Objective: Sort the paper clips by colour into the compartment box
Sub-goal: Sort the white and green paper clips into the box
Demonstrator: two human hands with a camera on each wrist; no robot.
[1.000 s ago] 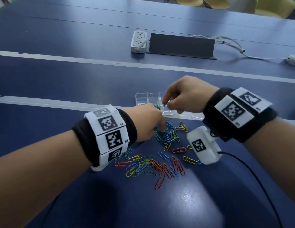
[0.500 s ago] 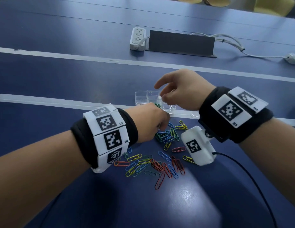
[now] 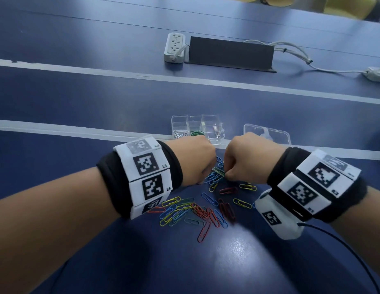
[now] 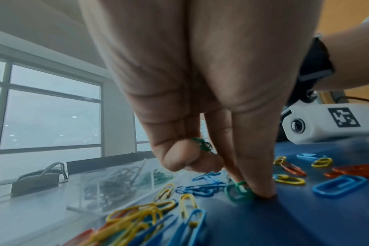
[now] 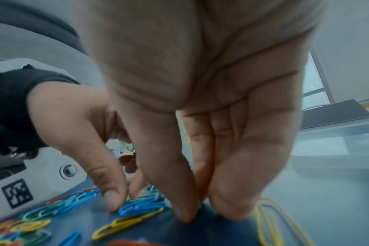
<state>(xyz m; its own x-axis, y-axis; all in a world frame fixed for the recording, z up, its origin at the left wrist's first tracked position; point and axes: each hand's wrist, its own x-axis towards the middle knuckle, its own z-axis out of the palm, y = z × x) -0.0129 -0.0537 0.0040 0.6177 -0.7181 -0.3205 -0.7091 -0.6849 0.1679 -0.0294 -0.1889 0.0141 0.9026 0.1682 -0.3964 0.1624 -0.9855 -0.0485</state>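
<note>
A loose pile of coloured paper clips (image 3: 195,209) lies on the blue table, in front of the clear compartment box (image 3: 214,126). In the box, silver clips (image 3: 180,133) fill the near left cell and green clips (image 3: 196,133) the cell beside it. My left hand (image 3: 197,160) is down on the pile. Its curled fingers hold green clips (image 4: 202,144), and its thumb and forefinger press another green clip (image 4: 238,191) on the table. My right hand (image 3: 248,160) meets it from the right, thumb and fingertips (image 5: 185,214) together on the table. Whether they hold a clip is hidden.
The box's clear lid (image 3: 269,133) lies to the right of the box. Farther back stand a white power strip (image 3: 175,47), a black stand (image 3: 229,53) and white cables (image 3: 291,49). A black cable (image 3: 344,249) trails from my right wrist camera (image 3: 278,217).
My right hand, open above the box half a second ago, has dropped down and left to the pile. The left hand stayed at the pile.
</note>
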